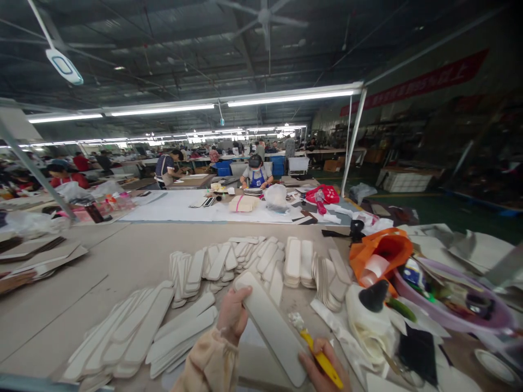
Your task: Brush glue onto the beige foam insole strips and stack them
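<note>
My left hand (234, 311) is closed on the upper left edge of a long off-white panel (272, 329) with rounded corners, thumb on its face. The panel is tilted, its lower end toward my right hand (327, 366). That hand grips a yellow-handled brush (322, 356) whose whitish, coated tip points up and away, just right of the panel. Its fingertips also touch the panel's lower right edge. Similar panels lie fanned in stacks (122, 332) on the left, and smaller ones in piles (220, 261) beyond my hands.
An orange bag (379, 250) and a purple basin (453, 321) of mixed items stand at the right, near a white container (363, 316). A co-worker's hand (16, 280) holds sheets at the far left. Another person (256, 173) sits across the table.
</note>
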Available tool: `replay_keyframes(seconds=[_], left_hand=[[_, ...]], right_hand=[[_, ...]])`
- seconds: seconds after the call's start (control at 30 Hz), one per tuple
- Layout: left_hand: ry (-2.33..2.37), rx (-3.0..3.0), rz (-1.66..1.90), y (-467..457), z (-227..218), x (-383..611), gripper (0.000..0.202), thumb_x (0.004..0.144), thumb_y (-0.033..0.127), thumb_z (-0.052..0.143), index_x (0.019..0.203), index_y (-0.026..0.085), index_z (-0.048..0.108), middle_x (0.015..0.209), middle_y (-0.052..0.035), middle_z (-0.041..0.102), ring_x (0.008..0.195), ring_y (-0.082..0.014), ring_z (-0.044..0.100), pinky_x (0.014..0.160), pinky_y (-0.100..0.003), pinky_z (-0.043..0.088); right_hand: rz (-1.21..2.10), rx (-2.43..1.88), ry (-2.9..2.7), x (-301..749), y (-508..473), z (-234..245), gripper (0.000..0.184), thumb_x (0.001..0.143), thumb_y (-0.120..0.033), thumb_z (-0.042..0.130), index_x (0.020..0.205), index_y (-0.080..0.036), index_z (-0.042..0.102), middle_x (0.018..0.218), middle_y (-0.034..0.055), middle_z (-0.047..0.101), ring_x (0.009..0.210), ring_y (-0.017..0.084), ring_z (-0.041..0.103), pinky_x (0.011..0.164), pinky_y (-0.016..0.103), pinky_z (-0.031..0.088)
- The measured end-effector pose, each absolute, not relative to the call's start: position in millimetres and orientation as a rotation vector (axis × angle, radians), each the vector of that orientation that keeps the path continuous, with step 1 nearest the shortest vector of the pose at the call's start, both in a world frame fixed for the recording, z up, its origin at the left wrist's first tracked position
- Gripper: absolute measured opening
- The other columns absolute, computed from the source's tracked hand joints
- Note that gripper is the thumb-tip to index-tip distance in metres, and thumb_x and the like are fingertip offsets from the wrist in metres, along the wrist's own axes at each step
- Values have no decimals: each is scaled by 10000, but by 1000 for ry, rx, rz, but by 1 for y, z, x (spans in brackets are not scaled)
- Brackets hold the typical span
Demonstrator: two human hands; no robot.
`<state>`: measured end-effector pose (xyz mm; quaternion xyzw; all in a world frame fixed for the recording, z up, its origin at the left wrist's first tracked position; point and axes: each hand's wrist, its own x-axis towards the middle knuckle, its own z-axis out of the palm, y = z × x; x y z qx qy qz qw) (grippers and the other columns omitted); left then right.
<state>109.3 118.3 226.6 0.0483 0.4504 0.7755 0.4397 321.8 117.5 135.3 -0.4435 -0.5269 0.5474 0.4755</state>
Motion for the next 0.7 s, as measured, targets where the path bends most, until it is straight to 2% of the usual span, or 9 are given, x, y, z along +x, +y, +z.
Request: replay_keyframes(seconds=[0.17,0.37,0.53,0.7], left_hand=[[1143,89,1926,118,225,109,273,592,23,661,832,135,595,654,-13,678,607,-167,635,622,-268,509],[1112,68,1943,110,214,116,305,601,39,687,880,129,607,721,-25,684,642,-145,635,624,-235,514],[1092,20,1820,99,186,133,145,653,73,673,769,116,597,738,-60,687,650,-160,640,619,-267,543],[1144,-35,1780,97,172,122,160,680,24,609,809,118,597,720,-62,688,692,-181,665,706,-309,562]], right_hand=[[1335,-1071,-1313,324,117,132,365,678,-484,671,717,-239,403,542,-85,338,468,105,318,444,222,247],[1389,-1053,-1286,321,115,122,354,705,-473,659,732,-242,391,553,-85,340,481,114,323,455,233,252],[1412,-1025,-1323,318,115,125,329,704,-436,680,734,-233,422,579,-77,377,506,115,373,468,219,317],[1479,-1036,-1345,307,114,134,327,709,-431,693,751,-223,445,597,-70,438,517,109,429,472,199,390]])
